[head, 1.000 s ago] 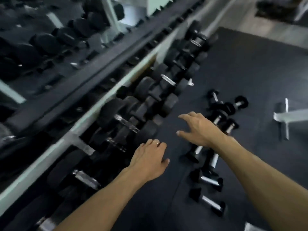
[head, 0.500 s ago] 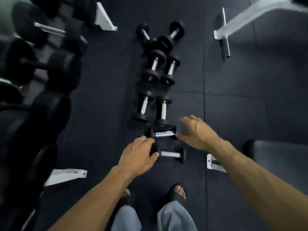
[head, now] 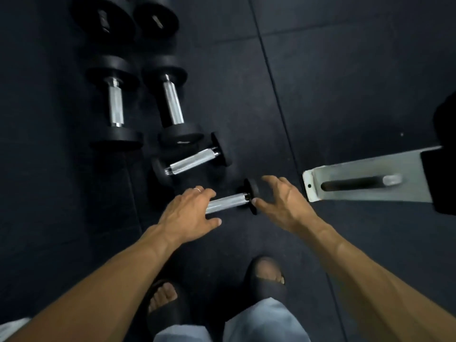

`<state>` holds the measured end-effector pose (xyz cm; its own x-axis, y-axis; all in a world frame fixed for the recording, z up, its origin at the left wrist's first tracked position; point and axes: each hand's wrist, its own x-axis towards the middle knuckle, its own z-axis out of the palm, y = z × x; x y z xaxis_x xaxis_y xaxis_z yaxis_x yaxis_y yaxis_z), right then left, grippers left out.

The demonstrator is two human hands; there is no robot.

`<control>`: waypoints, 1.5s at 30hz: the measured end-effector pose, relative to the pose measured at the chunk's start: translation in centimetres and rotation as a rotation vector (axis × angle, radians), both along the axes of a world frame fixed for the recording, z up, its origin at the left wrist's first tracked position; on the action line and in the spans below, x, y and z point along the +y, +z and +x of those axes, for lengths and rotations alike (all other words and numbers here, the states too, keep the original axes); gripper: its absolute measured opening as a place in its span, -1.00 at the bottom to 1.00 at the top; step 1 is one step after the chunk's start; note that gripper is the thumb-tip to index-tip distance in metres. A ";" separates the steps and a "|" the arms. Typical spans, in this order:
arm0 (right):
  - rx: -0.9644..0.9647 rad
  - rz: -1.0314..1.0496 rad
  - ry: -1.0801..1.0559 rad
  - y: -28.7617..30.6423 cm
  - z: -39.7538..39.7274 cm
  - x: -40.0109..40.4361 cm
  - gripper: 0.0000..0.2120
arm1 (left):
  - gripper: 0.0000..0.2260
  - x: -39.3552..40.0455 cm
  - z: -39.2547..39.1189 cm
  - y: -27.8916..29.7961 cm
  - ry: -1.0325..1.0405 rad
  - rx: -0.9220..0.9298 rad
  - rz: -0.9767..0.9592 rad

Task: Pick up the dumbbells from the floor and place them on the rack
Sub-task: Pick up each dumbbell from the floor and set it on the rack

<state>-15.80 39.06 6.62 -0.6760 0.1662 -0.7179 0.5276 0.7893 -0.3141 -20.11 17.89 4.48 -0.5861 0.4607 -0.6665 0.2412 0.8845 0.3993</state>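
Observation:
Several black dumbbells with silver handles lie on the dark rubber floor. The nearest small dumbbell lies crosswise right in front of me. My left hand hovers over its left end, fingers spread, covering that end. My right hand is open beside its right head, thumb close to the disc. A second small dumbbell lies tilted just beyond. Two larger dumbbells lie side by side farther off. The rack is out of view.
A pale metal bench foot juts in from the right, close to my right hand. Two more big dumbbell heads sit at the top left. My feet in dark sandals stand just behind the nearest dumbbell.
The view has swung from the rack down to the floor. Both hands have come lower and closer to the nearest small dumbbell, now on either side of it.

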 end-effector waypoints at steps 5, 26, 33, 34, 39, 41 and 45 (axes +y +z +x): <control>0.061 0.011 -0.168 -8.5 2.5 0.2 -0.36 | -0.38 1.6 -0.6 -8.2 -0.129 -0.031 -0.031; 0.264 -0.143 -0.179 -9.4 1.7 -1.3 -0.62 | -0.49 0.6 0.7 -7.9 0.073 -0.088 -0.047; 0.305 -0.137 0.025 1.1 -2.4 -2.2 -0.64 | -0.54 -1.3 -0.2 3.0 0.228 -0.041 -0.003; 0.319 -0.144 0.051 3.0 -3.1 -2.6 -0.66 | -0.55 -1.7 -0.5 5.0 0.246 -0.023 -0.001; 0.406 -0.191 0.226 13.1 -7.0 -5.4 -0.71 | -0.58 -4.8 -1.1 15.3 0.397 0.062 0.010; 0.432 -0.202 0.319 17.3 -8.8 -7.0 -0.71 | -0.58 -6.5 -1.1 19.3 0.490 0.081 0.035; 0.490 -0.234 0.511 25.6 -11.9 -11.4 -0.67 | -0.57 -10.1 -0.7 26.5 0.674 0.166 0.077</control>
